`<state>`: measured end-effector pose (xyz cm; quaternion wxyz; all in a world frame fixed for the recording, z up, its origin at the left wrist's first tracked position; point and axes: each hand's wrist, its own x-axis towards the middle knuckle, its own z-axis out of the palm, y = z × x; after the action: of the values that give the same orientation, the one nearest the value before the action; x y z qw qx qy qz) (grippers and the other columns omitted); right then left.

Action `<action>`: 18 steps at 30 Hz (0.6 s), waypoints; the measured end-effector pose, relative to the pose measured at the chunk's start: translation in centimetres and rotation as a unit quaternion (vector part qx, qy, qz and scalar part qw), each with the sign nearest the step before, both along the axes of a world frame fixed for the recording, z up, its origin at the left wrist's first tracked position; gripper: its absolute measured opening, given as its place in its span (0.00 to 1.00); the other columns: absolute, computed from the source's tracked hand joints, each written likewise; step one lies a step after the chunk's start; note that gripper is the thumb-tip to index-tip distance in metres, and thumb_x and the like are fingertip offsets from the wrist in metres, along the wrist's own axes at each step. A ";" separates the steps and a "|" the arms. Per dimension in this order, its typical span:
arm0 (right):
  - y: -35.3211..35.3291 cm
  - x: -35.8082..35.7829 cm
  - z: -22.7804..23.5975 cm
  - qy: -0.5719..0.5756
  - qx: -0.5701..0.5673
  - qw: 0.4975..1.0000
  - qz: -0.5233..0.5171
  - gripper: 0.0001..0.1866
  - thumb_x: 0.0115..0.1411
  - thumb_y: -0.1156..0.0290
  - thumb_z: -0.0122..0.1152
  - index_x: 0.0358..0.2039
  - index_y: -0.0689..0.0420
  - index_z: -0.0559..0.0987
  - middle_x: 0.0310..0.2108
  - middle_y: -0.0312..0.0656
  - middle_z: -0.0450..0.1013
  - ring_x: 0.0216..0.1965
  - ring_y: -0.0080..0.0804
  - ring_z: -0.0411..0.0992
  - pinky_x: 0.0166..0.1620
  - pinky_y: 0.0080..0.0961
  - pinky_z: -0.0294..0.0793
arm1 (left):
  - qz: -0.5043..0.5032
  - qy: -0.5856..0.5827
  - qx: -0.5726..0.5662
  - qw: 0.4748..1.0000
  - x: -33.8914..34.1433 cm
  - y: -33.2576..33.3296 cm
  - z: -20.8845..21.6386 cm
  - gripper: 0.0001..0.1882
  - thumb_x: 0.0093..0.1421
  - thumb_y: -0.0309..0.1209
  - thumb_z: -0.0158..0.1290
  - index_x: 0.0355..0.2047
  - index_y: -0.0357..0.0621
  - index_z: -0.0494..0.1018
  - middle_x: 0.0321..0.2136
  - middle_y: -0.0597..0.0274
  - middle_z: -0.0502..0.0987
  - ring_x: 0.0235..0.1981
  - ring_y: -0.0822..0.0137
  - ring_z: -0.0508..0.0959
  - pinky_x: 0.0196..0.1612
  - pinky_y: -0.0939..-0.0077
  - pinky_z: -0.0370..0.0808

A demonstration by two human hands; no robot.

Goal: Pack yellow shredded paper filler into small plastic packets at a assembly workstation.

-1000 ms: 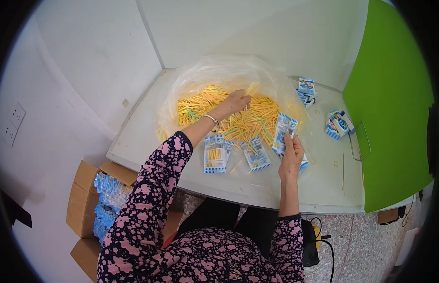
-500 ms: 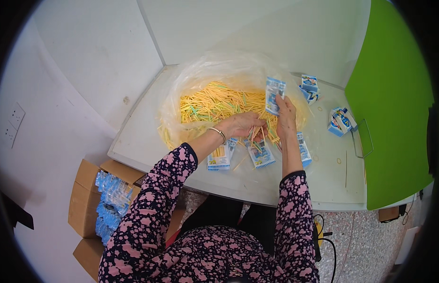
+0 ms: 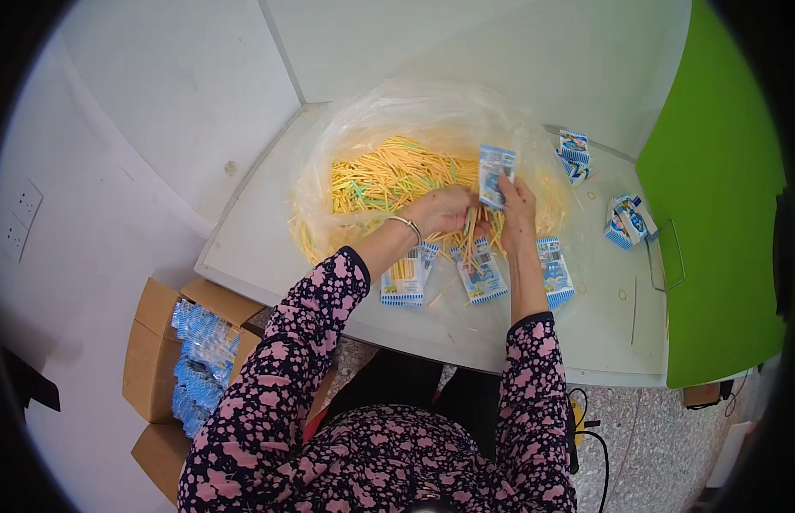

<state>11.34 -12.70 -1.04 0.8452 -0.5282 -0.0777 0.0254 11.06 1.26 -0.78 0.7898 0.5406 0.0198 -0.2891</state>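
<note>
A large clear plastic bag (image 3: 363, 132) lies open on the table, filled with thin yellow sticks (image 3: 389, 175), some of them green or pinkish. At its front edge my left hand (image 3: 442, 211) is closed around a small bunch of these sticks, whose ends point down toward me. Just to the right, my right hand (image 3: 517, 205) grips a blue-and-white packet (image 3: 497, 167) upright between thumb and fingers. More blue-and-white packets lie in front of the bag: a packet with sticks showing (image 3: 403, 282), a middle packet (image 3: 485, 280) and one (image 3: 555, 278) beside my right wrist.
Left of the table, a cardboard box (image 3: 150, 355) holds many blue packets (image 3: 197, 368). Bundled packets (image 3: 627, 222) sit at the right, near a bent metal wire frame (image 3: 671, 256) and a green panel (image 3: 714, 214). Rubber bands (image 3: 622, 294) and a loose stick (image 3: 634, 309) lie on the tabletop (image 3: 534, 346).
The view has shifted slightly. My left hand has moved a little closer to the right hand, and the bunch of sticks now hangs lower over the middle packet. My right hand keeps its packet.
</note>
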 end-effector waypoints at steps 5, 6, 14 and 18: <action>0.6 -1.8 -0.1 0.052 0.138 0.988 -0.043 0.07 0.59 0.69 0.52 0.35 0.59 0.73 0.30 0.36 0.72 0.29 0.21 0.68 0.38 0.18 0.68 | 0.118 -0.002 -0.078 0.990 -0.2 1.0 1.8 0.09 0.61 0.26 0.42 0.35 0.30 0.65 0.30 0.49 0.72 0.31 0.59 0.75 0.35 0.65 0.76; 0.8 -2.0 -0.2 0.074 0.172 0.980 -0.060 0.08 0.59 0.70 0.52 0.35 0.60 0.73 0.30 0.36 0.72 0.29 0.22 0.68 0.39 0.19 0.68 | 0.170 0.000 -0.108 0.980 -0.3 0.7 2.0 0.09 0.61 0.26 0.42 0.36 0.29 0.65 0.30 0.49 0.72 0.30 0.59 0.75 0.36 0.65 0.76; 2.9 -3.0 -2.5 0.149 0.403 0.902 -0.047 0.09 0.62 0.69 0.45 0.35 0.60 0.72 0.32 0.40 0.72 0.35 0.28 0.69 0.42 0.27 0.69 | 0.198 -0.108 -0.160 0.961 -3.1 -3.6 -0.1 0.09 0.57 0.28 0.45 0.34 0.33 0.65 0.26 0.56 0.72 0.28 0.65 0.74 0.32 0.72 0.74; 2.7 -3.6 -1.4 0.148 0.401 0.903 -0.045 0.11 0.62 0.69 0.45 0.35 0.63 0.73 0.32 0.41 0.72 0.34 0.27 0.71 0.42 0.24 0.73 | 0.311 -0.179 -0.120 0.925 -5.2 -5.9 0.7 0.06 0.54 0.25 0.49 0.32 0.38 0.68 0.26 0.62 0.72 0.27 0.72 0.73 0.31 0.78 0.72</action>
<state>7.69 -10.04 -2.44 0.9876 -0.1375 0.0687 0.0317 5.91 -4.64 -0.07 0.8896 0.4508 0.0101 0.0729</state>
